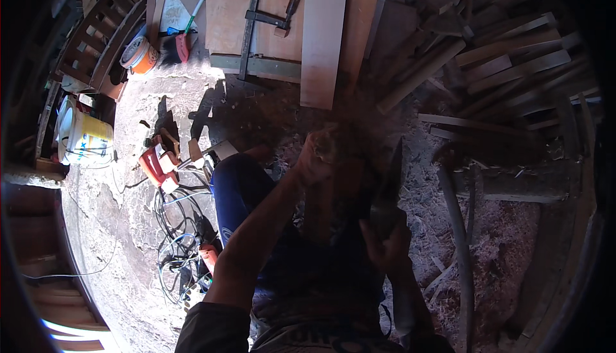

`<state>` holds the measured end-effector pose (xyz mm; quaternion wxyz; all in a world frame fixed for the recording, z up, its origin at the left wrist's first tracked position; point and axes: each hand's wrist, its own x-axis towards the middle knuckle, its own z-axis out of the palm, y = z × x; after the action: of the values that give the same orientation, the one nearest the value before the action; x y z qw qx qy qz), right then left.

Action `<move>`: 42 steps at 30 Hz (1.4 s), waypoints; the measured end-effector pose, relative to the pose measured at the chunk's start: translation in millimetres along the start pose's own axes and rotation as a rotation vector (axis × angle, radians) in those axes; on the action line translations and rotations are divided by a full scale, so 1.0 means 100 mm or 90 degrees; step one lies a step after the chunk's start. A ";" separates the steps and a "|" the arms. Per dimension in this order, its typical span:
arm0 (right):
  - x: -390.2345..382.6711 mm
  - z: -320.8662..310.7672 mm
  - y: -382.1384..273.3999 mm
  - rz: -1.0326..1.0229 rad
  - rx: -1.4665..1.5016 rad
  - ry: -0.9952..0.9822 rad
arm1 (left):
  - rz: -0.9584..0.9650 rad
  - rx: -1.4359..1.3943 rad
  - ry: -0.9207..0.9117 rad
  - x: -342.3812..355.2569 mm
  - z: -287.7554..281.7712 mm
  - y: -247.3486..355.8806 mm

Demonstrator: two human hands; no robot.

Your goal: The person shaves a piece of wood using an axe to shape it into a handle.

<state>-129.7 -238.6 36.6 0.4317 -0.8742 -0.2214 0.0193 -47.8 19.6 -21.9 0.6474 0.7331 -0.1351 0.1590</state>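
Note:
My right hand (390,247) is closed around the grip of a machete (390,186). Its dark, pointed blade reaches forward, away from me. Left of the blade, my left hand (314,159) is closed on the far end of a piece of wood (333,189), which lies in shadow between my legs. The deep shade hides the wood's outline and most of the left fingers. Blade and wood look apart, though the dimness makes the gap hard to judge.
A clamp (266,19) and a long pale board (323,38) rest on panels ahead. Timber offcuts (513,64) are heaped at the right. To my left are a red power tool (157,163), tangled cables (173,257), a white bucket (86,135) and an orange bucket (140,56).

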 end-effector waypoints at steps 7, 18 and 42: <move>1.03 -0.13 -0.45 -0.126 -0.286 -0.210 | 0.011 -0.059 0.192 -0.06 0.28 -0.03; 1.78 -0.09 -0.74 -0.207 -0.227 -0.156 | -0.083 -0.069 0.215 0.69 0.04 -0.42; 1.60 -0.23 -0.45 -0.183 -0.171 -0.125 | -0.064 -0.218 0.252 1.22 0.00 -0.75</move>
<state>3.4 -167.6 110.7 0.2862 -0.8772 -0.3853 0.0131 93.4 29.9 -40.1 0.7830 0.5731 0.0057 0.2419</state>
